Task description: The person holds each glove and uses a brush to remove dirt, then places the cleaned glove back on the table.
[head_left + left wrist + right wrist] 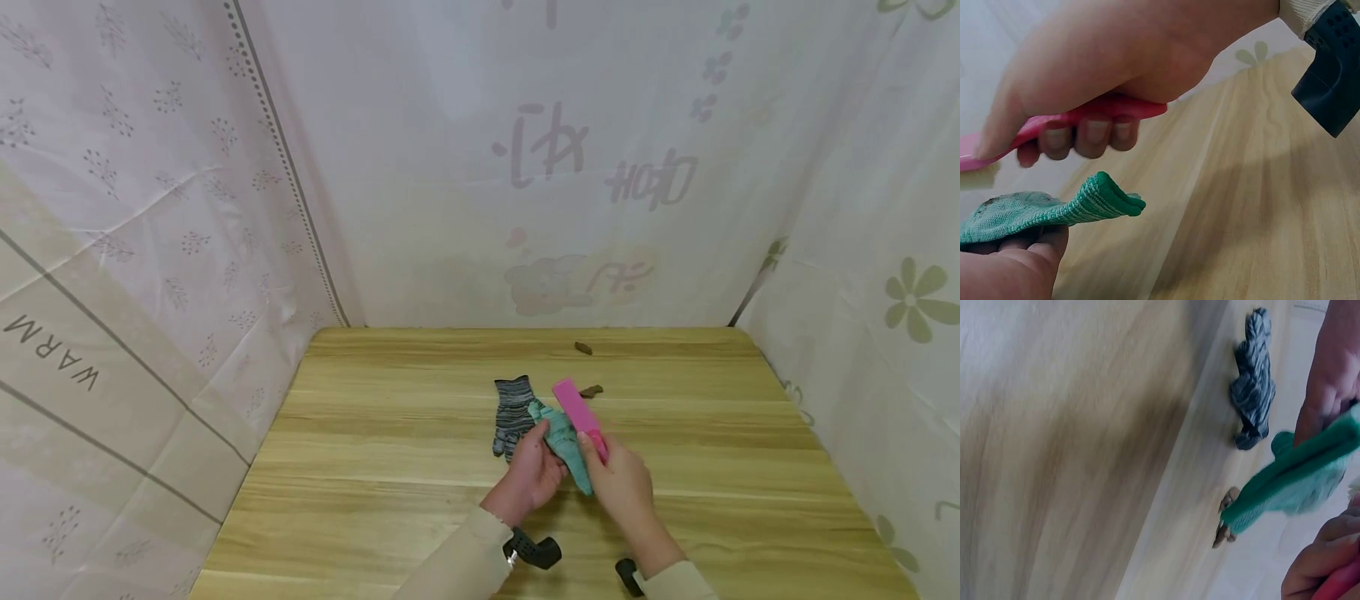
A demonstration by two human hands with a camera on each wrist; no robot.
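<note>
Over the table, my left hand (534, 471) holds a green knitted glove (566, 450), thumb on top and fingers beneath. Its cuff (1113, 195) points out past the hand in the left wrist view, and dark marks (1007, 199) show on the fabric. My right hand (624, 483) grips a pink brush (576, 406) by its handle. Pale bristles (979, 177) face down just above the green glove. Lying flat behind the left hand is a grey-and-black knitted glove (514, 404), its lower fingers partly covered by that hand.
Two small brown clumps (583, 348) (592, 391) lie on the wooden table (375, 417) beyond the brush. Printed curtains (420, 183) hang along the back and both sides. Each wrist carries a black camera mount (534, 550).
</note>
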